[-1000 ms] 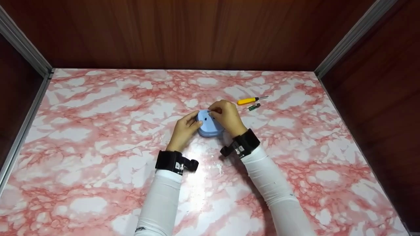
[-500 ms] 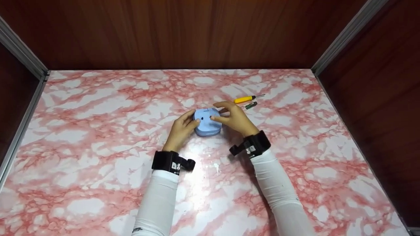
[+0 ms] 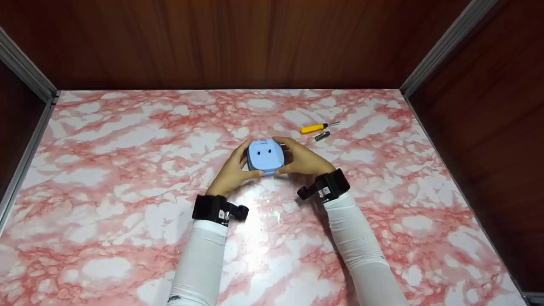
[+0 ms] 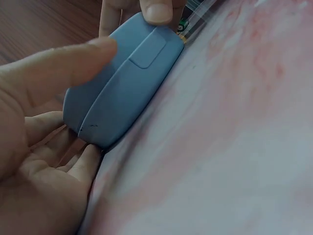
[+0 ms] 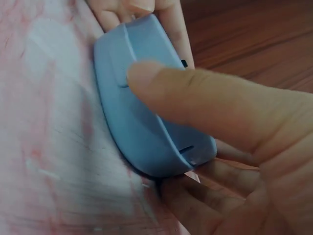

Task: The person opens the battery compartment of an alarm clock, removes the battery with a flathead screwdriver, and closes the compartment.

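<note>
A light blue, rounded square case [image 3: 266,159] with two small dark knobs on its top sits on the table between both hands. My left hand [image 3: 233,171] holds its left side, the thumb at the near edge and the fingers along the side. From the right, my right hand [image 3: 302,160] grips it the same way, thumb tip near the front. In the left wrist view the front of the case [image 4: 124,93] shows a seam and a tab. The right wrist view shows a thumb over the tab side of the case [image 5: 134,117].
Behind the right hand lie a yellow-handled screwdriver [image 3: 312,128] and a small dark green cylinder [image 3: 322,136]. The red and white marbled table [image 3: 127,191] ends at a brown wood-grain wall [image 3: 238,46] at the back, with more panels left and right.
The right hand has drawn back from the top of the case and now holds its right side. Both thumbs have shifted to the near edge. The two dark knobs are uncovered.
</note>
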Demonstrator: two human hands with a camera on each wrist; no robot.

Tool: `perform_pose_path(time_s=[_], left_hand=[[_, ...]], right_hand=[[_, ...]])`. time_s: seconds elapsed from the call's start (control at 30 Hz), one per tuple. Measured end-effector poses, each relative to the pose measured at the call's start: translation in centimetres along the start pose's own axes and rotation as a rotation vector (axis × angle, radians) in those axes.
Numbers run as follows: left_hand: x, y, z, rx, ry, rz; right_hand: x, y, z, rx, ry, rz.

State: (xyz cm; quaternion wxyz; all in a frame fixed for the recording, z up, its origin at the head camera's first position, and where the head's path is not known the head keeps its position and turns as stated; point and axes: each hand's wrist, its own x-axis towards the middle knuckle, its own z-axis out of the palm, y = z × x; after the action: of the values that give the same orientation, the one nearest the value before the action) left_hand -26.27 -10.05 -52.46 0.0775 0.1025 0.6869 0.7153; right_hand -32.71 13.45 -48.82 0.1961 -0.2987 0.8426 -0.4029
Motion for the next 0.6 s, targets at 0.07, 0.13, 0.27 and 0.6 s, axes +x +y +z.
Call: perform_pose_path(time_s=[0.07, 0.13, 0.27, 0.6], left_hand=[[0.13, -0.03, -0.01, -0.031, 0.013, 0.004], [0.26, -0.03, -0.01, -0.053, 0.024, 0.009], [0.27, 0.21, -0.05, -0.062, 0.036, 0.01], [0.27, 0.13, -0.09, -0.067, 0.109, 0.016]], right_hand=[[0.09, 0.05, -0.03, -0.037, 0.011, -0.002], [0.13, 0.07, -0.13, -0.066, 0.019, -0.001], [0.03, 0.17, -0.45, -0.071, 0.035, 0.014], [-0.18, 0.22, -0.92, 0.159, 0.098, -0.008]])
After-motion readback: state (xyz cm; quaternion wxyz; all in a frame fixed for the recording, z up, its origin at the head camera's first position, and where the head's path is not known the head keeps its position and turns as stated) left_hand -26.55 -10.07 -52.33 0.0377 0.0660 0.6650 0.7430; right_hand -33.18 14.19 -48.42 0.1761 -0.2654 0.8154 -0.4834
